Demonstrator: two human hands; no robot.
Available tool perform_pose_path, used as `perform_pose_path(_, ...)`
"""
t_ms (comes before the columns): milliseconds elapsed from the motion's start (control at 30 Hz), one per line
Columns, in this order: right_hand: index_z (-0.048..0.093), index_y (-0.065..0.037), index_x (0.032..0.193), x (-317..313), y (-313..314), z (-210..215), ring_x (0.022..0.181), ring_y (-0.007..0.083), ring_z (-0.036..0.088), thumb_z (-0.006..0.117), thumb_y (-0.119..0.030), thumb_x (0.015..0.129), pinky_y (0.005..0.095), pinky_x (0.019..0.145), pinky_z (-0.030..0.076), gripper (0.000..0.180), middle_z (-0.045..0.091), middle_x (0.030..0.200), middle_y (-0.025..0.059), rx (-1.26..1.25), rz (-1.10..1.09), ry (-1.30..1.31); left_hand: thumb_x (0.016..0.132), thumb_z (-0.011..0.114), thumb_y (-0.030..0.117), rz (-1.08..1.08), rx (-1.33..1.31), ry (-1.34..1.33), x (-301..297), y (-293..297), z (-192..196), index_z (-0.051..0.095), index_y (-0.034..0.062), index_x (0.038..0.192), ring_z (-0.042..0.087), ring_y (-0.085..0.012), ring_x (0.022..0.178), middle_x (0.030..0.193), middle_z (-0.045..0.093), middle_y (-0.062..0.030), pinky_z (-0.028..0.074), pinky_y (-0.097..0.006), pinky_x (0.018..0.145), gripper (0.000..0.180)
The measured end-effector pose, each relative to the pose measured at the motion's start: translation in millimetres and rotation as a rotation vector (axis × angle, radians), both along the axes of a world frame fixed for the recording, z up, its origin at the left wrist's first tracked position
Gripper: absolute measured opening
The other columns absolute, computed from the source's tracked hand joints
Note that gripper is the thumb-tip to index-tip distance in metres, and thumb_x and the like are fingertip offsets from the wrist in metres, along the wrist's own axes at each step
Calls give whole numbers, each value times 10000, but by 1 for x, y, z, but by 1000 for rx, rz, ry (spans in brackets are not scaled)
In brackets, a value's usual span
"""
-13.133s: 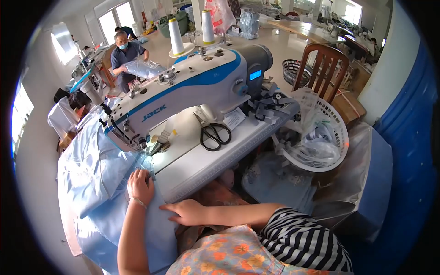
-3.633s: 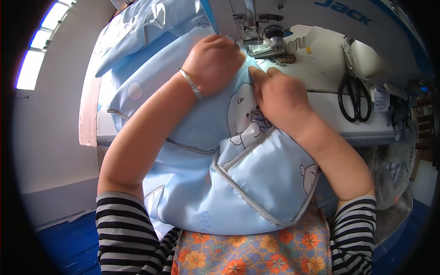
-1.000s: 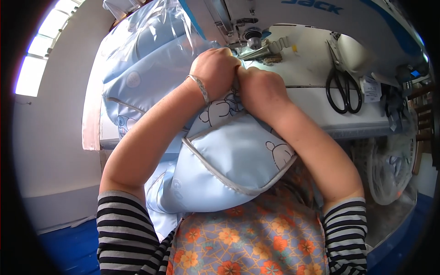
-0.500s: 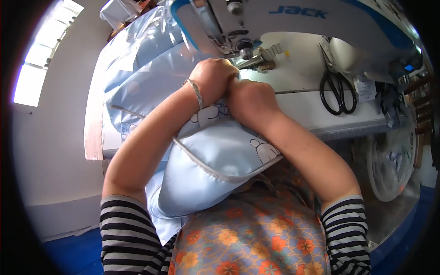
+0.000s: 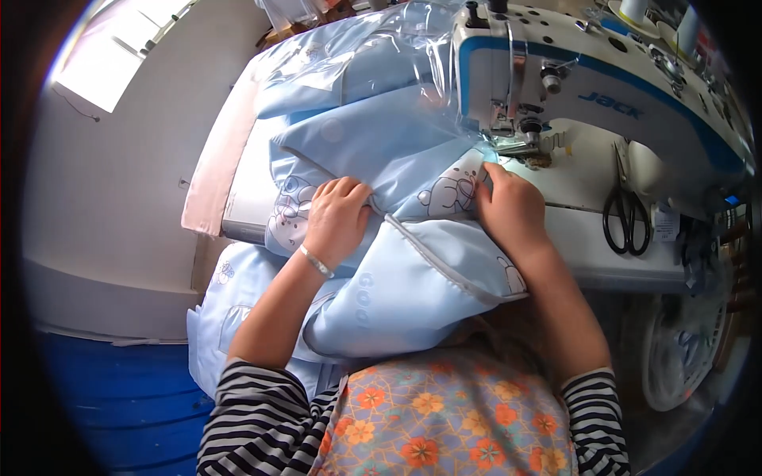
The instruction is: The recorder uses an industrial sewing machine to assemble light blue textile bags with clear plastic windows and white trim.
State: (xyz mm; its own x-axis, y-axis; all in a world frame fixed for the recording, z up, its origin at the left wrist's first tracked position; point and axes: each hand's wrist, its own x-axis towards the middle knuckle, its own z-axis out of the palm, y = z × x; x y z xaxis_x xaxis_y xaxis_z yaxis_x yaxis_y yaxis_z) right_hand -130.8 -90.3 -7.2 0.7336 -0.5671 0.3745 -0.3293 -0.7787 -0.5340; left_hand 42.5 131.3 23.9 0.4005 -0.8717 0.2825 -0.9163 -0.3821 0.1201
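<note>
Light blue satiny fabric [image 5: 381, 155] with cartoon animal prints and grey piping spreads over the sewing table and hangs down over my lap. One edge of it lies under the needle area of a white and blue sewing machine [image 5: 548, 87], where a small light shines. Left of there, my left hand [image 5: 337, 218] has its fingers curled over a fold by the piping, gripping the cloth. Close to the machine's foot, my right hand [image 5: 512, 208] pinches the fabric's edge between thumb and forefinger. The fingers' undersides are hidden.
Black-handled scissors [image 5: 627, 214] lie on the table right of my right hand, beside a white tag [image 5: 665, 222]. Clear plastic sheeting [image 5: 397, 47] covers cloth at the back. A round whitish plastic container [image 5: 686, 349] stands below the table at right. Thread spools [image 5: 635, 12] stand at the upper right.
My hands, close together before the machine, have come apart: the left now lies further left on the cloth, the right stays near the foot. The view has shifted, showing more of the machine.
</note>
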Motion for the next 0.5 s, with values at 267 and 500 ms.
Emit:
perform_pose_path(267,567,-137,1279,3,22,-8,1175,355,524,639,-172,807,494,934,439,479,475,1354,190,-398,-61,-45,815,554,112,-87,80,-332,100,-59,5,636,114,934,567,-249,998,905,582,-73,369,-433,996,144)
perform_pose_path(500,574,-174,1303,16,43,-10,1359,436,337,549,-332,833,586,1081,269,496,273,1535,194,-239,401,52,764,611,98,-31,-251,117,161,-98,45,694,58,807,664,-283,781,782,677,-132,533,-390,754,102)
